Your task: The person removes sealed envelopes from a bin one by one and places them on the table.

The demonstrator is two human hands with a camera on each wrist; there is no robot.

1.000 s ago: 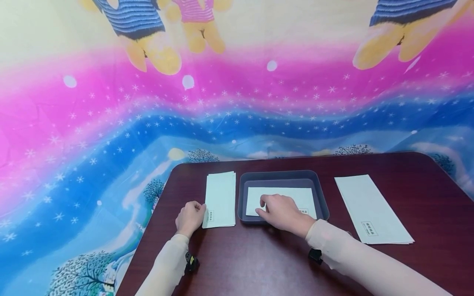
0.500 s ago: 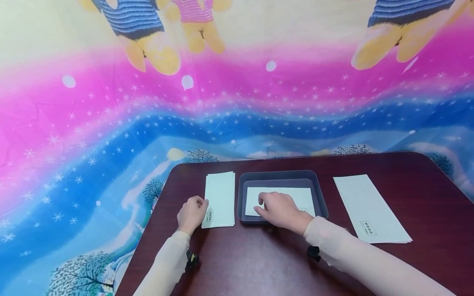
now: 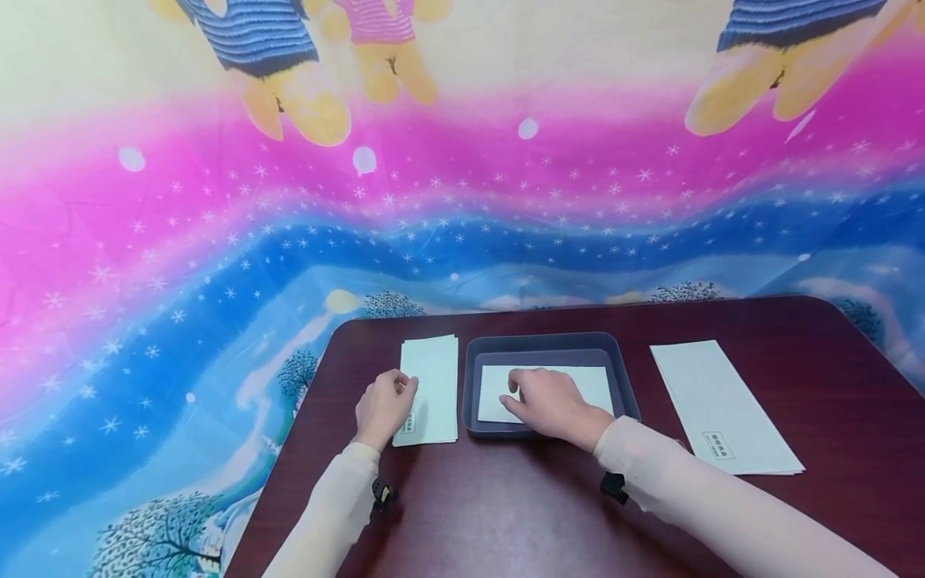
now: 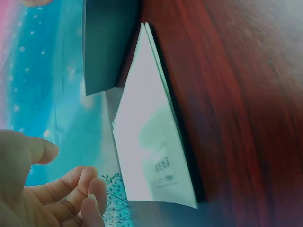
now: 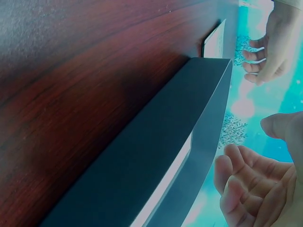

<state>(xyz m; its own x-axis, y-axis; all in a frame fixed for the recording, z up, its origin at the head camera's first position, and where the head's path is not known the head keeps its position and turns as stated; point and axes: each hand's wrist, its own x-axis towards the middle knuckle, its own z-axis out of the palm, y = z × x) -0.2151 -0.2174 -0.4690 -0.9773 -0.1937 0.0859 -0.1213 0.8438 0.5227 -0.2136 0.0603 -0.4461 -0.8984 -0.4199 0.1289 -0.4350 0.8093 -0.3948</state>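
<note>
Pale envelopes with a printed box lie in a stack [image 3: 433, 377] at the left of the table. Over this stack's left edge hovers my left hand [image 3: 383, 408], its fingers loosely curled; the left wrist view shows nothing between thumb and fingers. Beside the stack stands a shallow dark grey tray [image 3: 545, 342], with a pale envelope [image 3: 495, 393] lying flat inside. My right hand [image 3: 558, 408] hangs above that envelope and covers part of it. Its fingers [image 5: 236, 165] are loosely bent and hold nothing in the right wrist view.
Another stack of pale envelopes [image 3: 726, 409] lies slantwise at the right of the tray. All stand on a dark red-brown wooden table [image 3: 506, 514] with rounded far corners. A printed cloth [image 3: 448, 177] hangs behind the table. Each wrist wears a small black device.
My left hand has moved right and away from me, from beside the left stack to over its edge. The right hand has risen slightly. Envelopes and tray have kept their places.
</note>
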